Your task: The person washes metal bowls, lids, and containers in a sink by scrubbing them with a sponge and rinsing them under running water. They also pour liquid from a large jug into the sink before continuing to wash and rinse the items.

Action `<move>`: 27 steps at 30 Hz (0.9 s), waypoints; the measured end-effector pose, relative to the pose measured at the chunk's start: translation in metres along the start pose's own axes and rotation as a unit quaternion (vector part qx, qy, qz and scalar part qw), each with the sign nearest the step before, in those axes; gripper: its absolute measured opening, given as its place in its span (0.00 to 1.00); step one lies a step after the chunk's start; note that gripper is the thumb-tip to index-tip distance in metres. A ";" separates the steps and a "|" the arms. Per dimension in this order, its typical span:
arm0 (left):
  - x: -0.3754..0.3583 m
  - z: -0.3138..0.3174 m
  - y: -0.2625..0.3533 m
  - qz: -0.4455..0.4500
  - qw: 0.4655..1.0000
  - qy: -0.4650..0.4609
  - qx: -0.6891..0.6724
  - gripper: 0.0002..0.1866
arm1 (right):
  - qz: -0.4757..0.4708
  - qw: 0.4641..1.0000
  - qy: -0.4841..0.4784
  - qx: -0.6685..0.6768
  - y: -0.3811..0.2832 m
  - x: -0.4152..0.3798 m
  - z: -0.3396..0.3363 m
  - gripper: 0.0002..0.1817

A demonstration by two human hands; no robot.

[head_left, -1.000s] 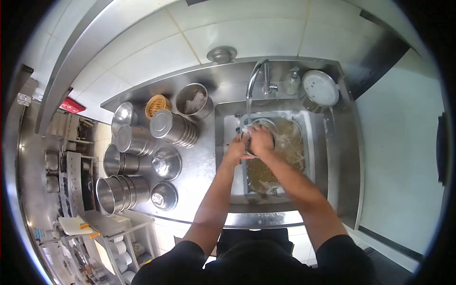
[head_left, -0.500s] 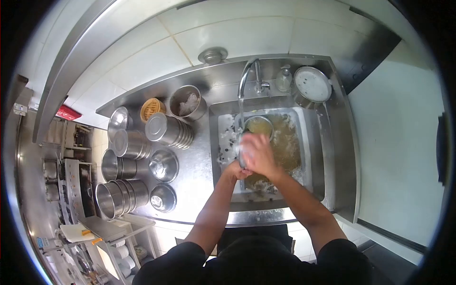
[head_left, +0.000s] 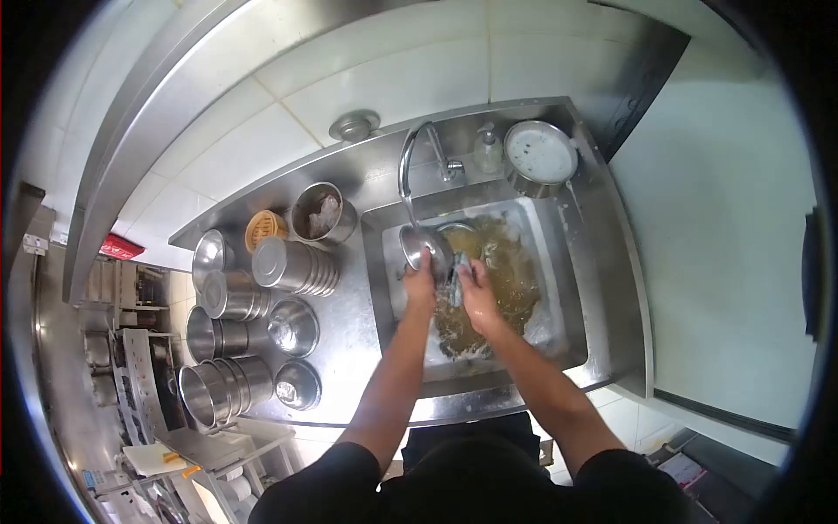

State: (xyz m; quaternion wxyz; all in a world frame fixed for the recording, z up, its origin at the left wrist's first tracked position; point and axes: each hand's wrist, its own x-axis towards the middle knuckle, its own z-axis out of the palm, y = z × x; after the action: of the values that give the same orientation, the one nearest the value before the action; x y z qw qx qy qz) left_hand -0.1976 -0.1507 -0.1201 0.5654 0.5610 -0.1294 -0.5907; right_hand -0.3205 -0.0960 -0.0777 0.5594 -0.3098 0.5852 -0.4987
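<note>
My left hand (head_left: pixel 420 284) grips a shiny metal bowl (head_left: pixel 417 241), tilted under the faucet (head_left: pixel 406 166), with the thumb over its near side. Beside it my right hand (head_left: pixel 477 297) is closed on a wet greyish cloth (head_left: pixel 459 274), held right against the bowl's right side. Both hands are over the sink (head_left: pixel 573 293), which holds murky yellow-brown water (head_left: pixel 511 284) with foam and dark bits. Just behind the bowl, the rim of another round metal vessel (head_left: pixel 460 226) shows in the water, partly hidden.
Left of the sink, the steel counter (head_left: pixel 349 341) bears stacked metal pots (head_left: pixel 284 265), more pots (head_left: pixel 214 389), upturned bowls (head_left: pixel 293 327), a bamboo steamer (head_left: pixel 264 229) and a pot with a plastic bag (head_left: pixel 324 214). Behind right stand a soap bottle (head_left: pixel 488 151) and a pot of foamy liquid (head_left: pixel 540 154).
My right hand, blurred over the bowl before, is now at its right side with the cloth visible. My left hand has come up from beneath, and the bowl is now nearer the faucet.
</note>
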 end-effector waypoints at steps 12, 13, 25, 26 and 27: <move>0.098 -0.015 0.065 -0.094 0.976 -0.040 0.192 0.26 | 0.010 0.999 0.023 -0.029 0.057 -0.016 -0.139 0.09; 0.101 -0.034 0.051 -0.208 0.975 -0.039 0.070 0.25 | 0.021 0.999 0.015 -0.026 0.058 -0.016 -0.144 0.08; -0.044 0.017 0.120 0.212 0.719 -0.112 0.652 0.29 | -0.110 0.984 0.060 -0.125 -0.002 -0.004 -0.148 0.11; -0.060 -0.001 0.124 0.251 0.702 -0.094 0.660 0.33 | -0.104 0.984 0.038 -0.142 -0.027 0.016 -0.154 0.14; -0.077 -0.026 0.130 0.309 0.694 -0.069 0.647 0.35 | -0.094 0.983 0.015 -0.160 -0.062 0.034 -0.157 0.16</move>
State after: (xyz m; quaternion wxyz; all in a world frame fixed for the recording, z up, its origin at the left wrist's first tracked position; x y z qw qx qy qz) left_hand -0.1297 -0.1181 0.0130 0.2032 0.6736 -0.6847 -0.1901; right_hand -0.4905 -0.1093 -0.0508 0.4449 -0.4414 0.6338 -0.4534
